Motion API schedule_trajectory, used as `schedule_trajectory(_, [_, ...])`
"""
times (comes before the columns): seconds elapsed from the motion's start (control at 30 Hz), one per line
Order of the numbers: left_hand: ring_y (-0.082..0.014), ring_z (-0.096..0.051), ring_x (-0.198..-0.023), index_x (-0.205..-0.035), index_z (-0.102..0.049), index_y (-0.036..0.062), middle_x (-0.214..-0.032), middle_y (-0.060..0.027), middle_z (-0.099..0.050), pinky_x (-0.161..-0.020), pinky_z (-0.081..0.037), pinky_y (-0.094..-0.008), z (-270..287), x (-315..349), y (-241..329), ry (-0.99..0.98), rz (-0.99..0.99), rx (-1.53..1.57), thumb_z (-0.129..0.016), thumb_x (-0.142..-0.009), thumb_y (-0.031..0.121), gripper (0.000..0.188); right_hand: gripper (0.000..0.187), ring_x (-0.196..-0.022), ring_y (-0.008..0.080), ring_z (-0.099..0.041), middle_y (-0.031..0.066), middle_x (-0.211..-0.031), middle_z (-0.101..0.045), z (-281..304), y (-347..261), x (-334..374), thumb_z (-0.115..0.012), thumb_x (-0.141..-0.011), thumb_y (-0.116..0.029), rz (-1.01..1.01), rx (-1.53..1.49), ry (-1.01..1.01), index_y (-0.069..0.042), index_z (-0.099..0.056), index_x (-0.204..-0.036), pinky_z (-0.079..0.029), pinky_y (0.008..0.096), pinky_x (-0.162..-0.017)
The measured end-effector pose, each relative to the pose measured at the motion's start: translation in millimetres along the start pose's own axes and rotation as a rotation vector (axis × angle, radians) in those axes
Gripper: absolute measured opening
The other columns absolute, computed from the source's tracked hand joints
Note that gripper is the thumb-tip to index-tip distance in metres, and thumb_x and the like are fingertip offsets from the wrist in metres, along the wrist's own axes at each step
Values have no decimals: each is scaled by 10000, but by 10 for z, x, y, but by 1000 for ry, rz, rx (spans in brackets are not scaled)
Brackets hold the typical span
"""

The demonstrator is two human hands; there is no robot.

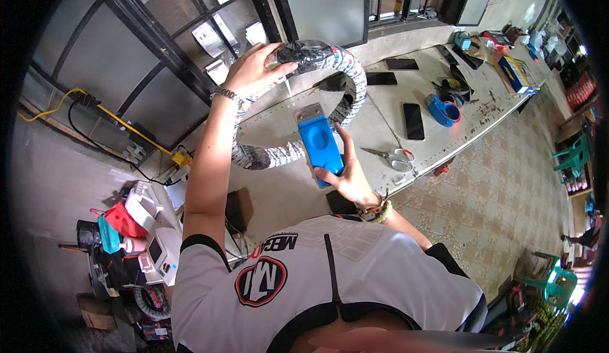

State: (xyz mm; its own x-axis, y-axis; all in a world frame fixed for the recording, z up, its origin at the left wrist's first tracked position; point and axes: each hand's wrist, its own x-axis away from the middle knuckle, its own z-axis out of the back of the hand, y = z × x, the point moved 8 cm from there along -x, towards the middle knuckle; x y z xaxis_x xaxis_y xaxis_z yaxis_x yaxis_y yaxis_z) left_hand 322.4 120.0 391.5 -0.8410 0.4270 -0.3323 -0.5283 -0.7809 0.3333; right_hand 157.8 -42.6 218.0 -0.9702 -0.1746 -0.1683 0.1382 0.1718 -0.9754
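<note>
Two bare hands are busy over the pale table (380, 108) from where I stand. The left hand (257, 72) is curled, thumb apart, over the upper left of a big wrapped ring (356, 77), gripping it; the ring stands up above the tabletop, black patches breaking its printed wrapping, though I can't tell whether its lower edge bears on the table. The right hand (352, 174) has its fingers closed around a blue tool (322, 142), which sits in front of the ring's opening. Just right of that hand, scissors (394, 160) lie near the table's edge, crowding the space. Beyond them are a dark phone (413, 121) and a blue roll (443, 110), with a blue-and-yellow box (519, 75) at the far end. A green chair (574, 159) stands well apart, across the tiled floor (488, 181).
</note>
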Motion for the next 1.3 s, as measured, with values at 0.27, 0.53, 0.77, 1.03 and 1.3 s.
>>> schedule_trajectory(0.27, [-333, -622, -1108, -1304, -580, 63, -1192, -187, -625, -930, -492, -401, -97, 77, 75, 34, 47, -54, -691, -843, 550, 681, 908, -1007, 308, -676, 243, -1187, -625, -176, -185, -694, -777, -809, -277, 75, 371, 107, -57, -235, -1503, -550, 404, -853])
schedule_trajectory(0.53, [-324, -620, -1130, -1322, -543, 33, -1223, -173, -620, -958, -500, -392, 43, 339, 145, 79, 90, -157, -865, -671, 459, 842, 855, -847, 417, -695, 242, -926, -706, -399, -23, -1309, -731, -776, -485, 33, 903, 67, -61, -376, -1428, -553, 468, -764])
schedule_trajectory(0.77, [-306, -586, -1150, -1290, -547, 66, -1238, -135, -576, -999, -474, -399, 80, 874, 460, 42, -57, -24, -896, -630, 285, 777, 771, -823, 329, -703, 183, -945, -698, 165, 635, -843, -735, -811, -467, -26, 686, -160, 3, -453, -1353, -560, 420, -797])
schedule_trajectory(1.03, [-338, -578, -1197, -1403, -467, 88, -1308, -196, -577, -1013, -465, -403, 54, 686, 669, 154, -314, -26, -806, -747, 151, 741, 604, -1115, 316, -635, 170, -1268, -627, 934, 415, 696, -596, -913, -342, -460, -887, -65, 6, -467, -1390, -470, 494, -1016])
schedule_trajectory(1.3, [-378, -568, -1175, -1364, -504, 72, -1285, -201, -588, -1006, -445, -444, -95, 248, 417, 47, -127, -61, -815, -712, 226, 738, 536, -912, 261, -695, 158, -1106, -667, 791, -95, 678, -560, -972, -411, -279, -1151, 71, -20, -502, -1334, -568, 403, -866])
